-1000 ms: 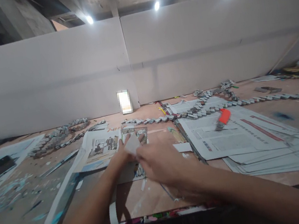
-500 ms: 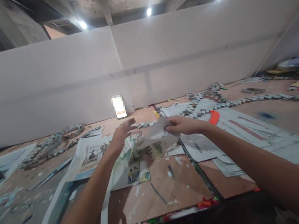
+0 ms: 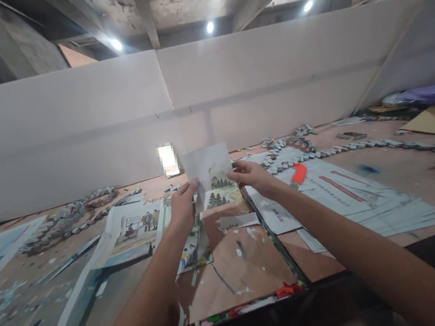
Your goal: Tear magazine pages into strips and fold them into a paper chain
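The paint-spattered table [image 3: 255,275] stretches to both sides of the newspaper stack [image 3: 342,209]; just left of that stack, a tree-printed sheet [image 3: 207,163] tilts up over the table. The left hand [image 3: 183,206] pinches the sheet's edge farther from the stack, the right hand [image 3: 258,177] the edge nearer it, and an orange-handled tool [image 3: 299,173] lies on the stack.
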### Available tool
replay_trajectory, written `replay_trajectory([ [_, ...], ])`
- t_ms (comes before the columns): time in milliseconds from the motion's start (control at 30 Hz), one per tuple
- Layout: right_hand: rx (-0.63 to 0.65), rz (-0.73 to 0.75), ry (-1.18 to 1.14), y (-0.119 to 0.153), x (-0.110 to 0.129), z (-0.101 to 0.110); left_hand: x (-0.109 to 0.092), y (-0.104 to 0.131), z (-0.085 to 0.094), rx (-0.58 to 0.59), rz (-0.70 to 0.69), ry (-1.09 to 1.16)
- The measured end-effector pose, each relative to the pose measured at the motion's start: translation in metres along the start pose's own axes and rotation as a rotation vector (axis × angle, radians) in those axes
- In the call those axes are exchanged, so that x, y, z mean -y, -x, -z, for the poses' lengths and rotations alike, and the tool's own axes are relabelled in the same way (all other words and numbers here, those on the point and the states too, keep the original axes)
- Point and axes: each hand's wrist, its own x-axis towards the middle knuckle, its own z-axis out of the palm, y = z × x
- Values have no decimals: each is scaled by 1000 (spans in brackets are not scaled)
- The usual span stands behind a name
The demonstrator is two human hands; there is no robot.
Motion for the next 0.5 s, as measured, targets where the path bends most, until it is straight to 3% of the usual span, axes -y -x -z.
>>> replay_trajectory([
  [133,-105,11,110,8,-13,-15,6,5,4,126,81,24],
  [267,-37,35,138,18,-11,-20,8,10,8,211,128,17],
  [400,36,11,137,22,-15,-22,13,10,6,135,49,-26],
  [500,-17,-23,298,24,-22,-27,21,10,4,94,29,-9],
])
